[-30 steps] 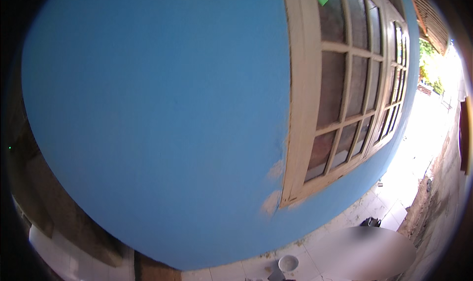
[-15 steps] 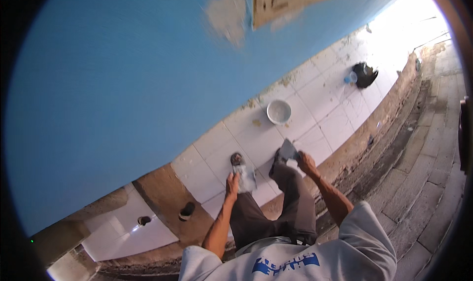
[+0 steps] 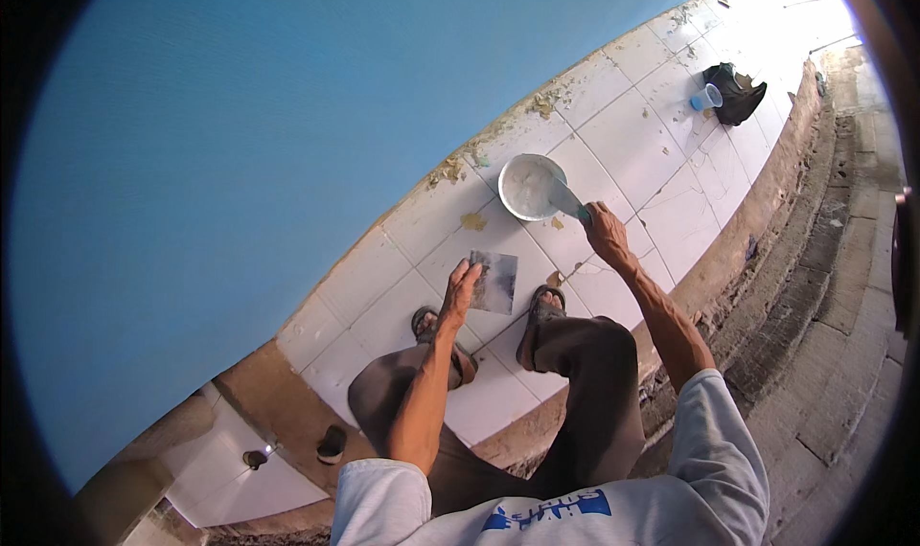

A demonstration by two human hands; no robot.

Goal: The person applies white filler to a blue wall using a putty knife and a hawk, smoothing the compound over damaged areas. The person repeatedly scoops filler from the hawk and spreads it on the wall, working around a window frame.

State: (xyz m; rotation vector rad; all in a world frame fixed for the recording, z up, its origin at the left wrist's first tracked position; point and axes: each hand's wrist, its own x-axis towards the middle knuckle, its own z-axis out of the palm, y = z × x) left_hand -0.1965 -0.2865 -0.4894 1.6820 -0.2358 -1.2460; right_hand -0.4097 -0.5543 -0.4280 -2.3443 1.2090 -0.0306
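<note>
My right hand [image 3: 607, 235] is closed round the handle of a putty knife [image 3: 567, 200]. The knife's blade reaches over the near-right rim of a round white bowl [image 3: 504, 170] and dips into pale, wet paste inside it. My left hand [image 3: 461, 289] grips the edge of a thin, flat rectangular metal plate [image 3: 496, 282], smeared grey and white. That plate is held in front of my feet, nearer to me than the bowl. The bowl itself stands on the white tiles.
A blue wall [image 3: 268, 144] runs along the left and far side, with flaked debris [image 3: 448, 170] at its foot. Farther right lie a black plastic bag [image 3: 736, 94] and a clear blue cup [image 3: 706, 97]. A tiled ledge edge drops toward paving [image 3: 815, 354]. Loose footwear [image 3: 332, 443] sits lower left.
My body has lowered, with the knees bent. The putty knife has gone from beside my right foot into the bowl. My left hand has carried the plate forward and slightly right.
</note>
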